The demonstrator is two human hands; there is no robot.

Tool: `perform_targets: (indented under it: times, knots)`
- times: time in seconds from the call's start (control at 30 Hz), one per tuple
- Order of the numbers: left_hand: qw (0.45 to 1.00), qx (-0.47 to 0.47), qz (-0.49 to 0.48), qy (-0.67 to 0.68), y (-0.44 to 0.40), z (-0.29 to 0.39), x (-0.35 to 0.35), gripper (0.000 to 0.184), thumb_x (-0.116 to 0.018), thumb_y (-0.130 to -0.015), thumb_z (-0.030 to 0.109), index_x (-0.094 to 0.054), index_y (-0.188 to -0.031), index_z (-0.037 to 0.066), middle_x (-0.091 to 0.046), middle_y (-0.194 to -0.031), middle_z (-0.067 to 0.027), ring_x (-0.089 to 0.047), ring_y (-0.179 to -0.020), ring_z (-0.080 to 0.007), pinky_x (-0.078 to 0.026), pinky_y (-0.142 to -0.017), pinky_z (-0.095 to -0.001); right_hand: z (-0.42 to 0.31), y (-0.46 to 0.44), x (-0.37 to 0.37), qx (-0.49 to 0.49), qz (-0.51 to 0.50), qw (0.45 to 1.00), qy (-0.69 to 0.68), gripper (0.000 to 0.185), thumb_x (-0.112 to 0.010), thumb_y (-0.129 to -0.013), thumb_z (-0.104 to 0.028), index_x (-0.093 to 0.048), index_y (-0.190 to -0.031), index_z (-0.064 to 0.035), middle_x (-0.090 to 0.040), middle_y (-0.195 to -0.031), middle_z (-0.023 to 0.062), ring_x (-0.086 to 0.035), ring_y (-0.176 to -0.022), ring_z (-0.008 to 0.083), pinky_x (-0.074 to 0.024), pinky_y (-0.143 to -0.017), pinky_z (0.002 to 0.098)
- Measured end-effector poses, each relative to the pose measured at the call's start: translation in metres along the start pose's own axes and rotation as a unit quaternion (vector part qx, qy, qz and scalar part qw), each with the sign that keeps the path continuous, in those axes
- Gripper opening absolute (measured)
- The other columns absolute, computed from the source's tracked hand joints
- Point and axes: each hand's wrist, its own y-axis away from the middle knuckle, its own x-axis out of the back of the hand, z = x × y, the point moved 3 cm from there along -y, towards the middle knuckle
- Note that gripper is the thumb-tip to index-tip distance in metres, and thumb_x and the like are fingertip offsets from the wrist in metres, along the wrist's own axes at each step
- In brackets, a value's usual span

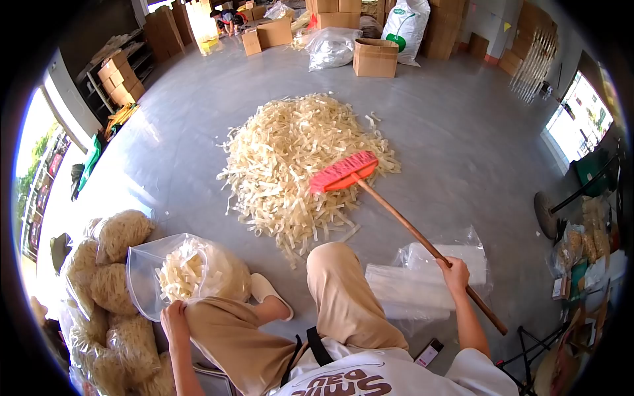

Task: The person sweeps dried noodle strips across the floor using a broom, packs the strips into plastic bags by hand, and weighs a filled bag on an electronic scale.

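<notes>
My right hand point(454, 274) is wrapped round the wooden handle of a broom point(409, 228). Its red head rests on the right part of a large heap of pale, flat strips point(290, 145) on the floor, bristles turned upward. Beside my left knee, my left hand point(174, 322) is closed on the rim of a clear plastic bag point(228, 274). The bag lies on its side with its mouth toward the left, and pale strips point(181, 272) fill part of it. My left fingertips are partly hidden.
Several filled clear bags point(125, 297) are stacked at the left. Flat plastic sheets point(429, 277) and a phone point(429, 353) lie to my right. Across the grey floor point(456, 152) stand a cardboard box point(375, 58) and a white sack point(404, 30); another person point(230, 20) crouches far back.
</notes>
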Motion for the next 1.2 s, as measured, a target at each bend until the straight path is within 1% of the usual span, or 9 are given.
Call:
perform_targets:
  times: [0.07,0.4,0.63,0.73,0.83,0.93,1.03,1.1,1.2]
  knots:
    - [1.0,0.005,-0.003,0.007,0.0,0.002,0.0,0.011,-0.055,-0.077,0.009,-0.064,-0.076,0.002,-0.058,-0.069,-0.0217,-0.055,-0.067,-0.0395,-0.042,-0.061,-0.0454,0.026,0.011,-0.001,-0.064,0.002,0.997,-0.048,0.03,-0.066,-0.077,-0.035,-0.066,-0.075,-0.0047,-0.053,-0.053,0.007,-0.05,-0.048,0.0208,-0.0368,-0.049,0.0346]
    - [0.999,0.006,-0.005,0.032,-0.004,0.017,0.0,0.012,-0.051,-0.076,0.006,-0.062,-0.079,0.003,-0.057,-0.069,-0.0211,-0.056,-0.069,-0.0384,-0.042,-0.062,-0.0449,0.105,0.021,-0.048,-0.198,0.063,0.955,-0.213,0.026,-0.065,-0.079,-0.026,-0.067,-0.084,-0.0006,-0.057,-0.057,0.0045,-0.054,-0.052,0.0141,-0.04,-0.05,0.0305]
    - [0.999,-0.007,0.0,0.053,0.0,0.014,0.001,0.015,-0.049,-0.074,0.006,-0.062,-0.082,0.004,-0.06,-0.076,-0.0183,-0.057,-0.075,-0.0371,-0.044,-0.066,-0.0429,0.182,-0.007,-0.129,-0.205,0.13,0.959,-0.148,0.016,-0.059,-0.077,-0.011,-0.063,-0.08,0.0033,-0.057,-0.061,0.0074,-0.055,-0.052,0.0165,-0.0436,-0.054,0.0329]
    - [0.998,-0.006,0.001,0.062,0.002,0.016,0.004,0.017,-0.05,-0.074,0.005,-0.063,-0.085,0.004,-0.061,-0.078,-0.0186,-0.058,-0.077,-0.0368,-0.044,-0.067,-0.0426,0.196,-0.031,-0.148,-0.245,0.06,0.93,-0.266,0.008,-0.05,-0.074,-0.002,-0.055,-0.074,0.0048,-0.053,-0.058,0.0086,-0.052,-0.048,0.0184,-0.0436,-0.048,0.0338]
    - [0.999,0.011,-0.012,0.049,0.005,0.015,0.004,0.024,-0.05,-0.073,0.004,-0.062,-0.094,0.003,-0.062,-0.083,-0.0181,-0.058,-0.081,-0.0351,-0.045,-0.071,-0.0411,0.168,-0.05,-0.142,-0.334,0.0,0.879,-0.339,0.014,-0.049,-0.068,0.004,-0.042,-0.058,-0.0036,-0.042,-0.048,0.0056,-0.042,-0.035,0.0176,-0.0304,-0.031,0.0305]
    - [0.999,-0.03,0.028,0.029,0.007,0.028,0.011,0.032,-0.05,-0.075,0.002,-0.059,-0.105,0.002,-0.062,-0.095,-0.017,-0.057,-0.092,-0.0338,-0.044,-0.08,-0.0402,0.166,-0.074,-0.147,-0.304,0.012,0.891,-0.338,0.009,-0.048,-0.065,0.006,-0.044,-0.068,-0.0008,-0.043,-0.05,0.0072,-0.044,-0.036,0.0189,-0.0338,-0.033,0.0309]
    - [0.972,-0.214,0.091,-0.02,0.014,0.094,0.03,0.03,-0.051,-0.079,0.0,-0.057,-0.109,0.0,-0.059,-0.107,-0.0167,-0.054,-0.103,-0.0343,-0.044,-0.086,-0.0403,0.157,-0.086,-0.151,-0.294,0.018,0.907,-0.303,0.016,-0.048,-0.066,0.006,-0.046,-0.081,-0.0013,-0.046,-0.057,0.0079,-0.049,-0.043,0.0201,-0.0364,-0.035,0.0315]
    - [0.963,-0.26,0.037,0.062,0.017,0.13,0.02,0.032,-0.055,-0.078,0.0,-0.056,-0.109,-0.001,-0.058,-0.112,-0.0165,-0.052,-0.107,-0.0336,-0.043,-0.09,-0.0405,0.238,-0.104,-0.23,-0.056,0.146,0.981,-0.111,0.028,-0.05,-0.066,0.005,-0.046,-0.092,-0.0044,-0.05,-0.068,0.0079,-0.053,-0.052,0.0215,-0.0387,-0.036,0.0329]
    - [0.945,-0.262,-0.052,0.187,0.009,0.175,-0.032,0.044,-0.06,-0.075,0.001,-0.051,-0.118,0.001,-0.053,-0.119,-0.0165,-0.048,-0.113,-0.0326,-0.042,-0.092,-0.0386,0.186,-0.077,-0.225,-0.198,-0.098,0.97,-0.1,0.057,-0.058,-0.066,-0.002,-0.041,-0.121,-0.0051,-0.057,-0.091,0.0128,-0.059,-0.076,0.0255,-0.0505,-0.061,0.0341]
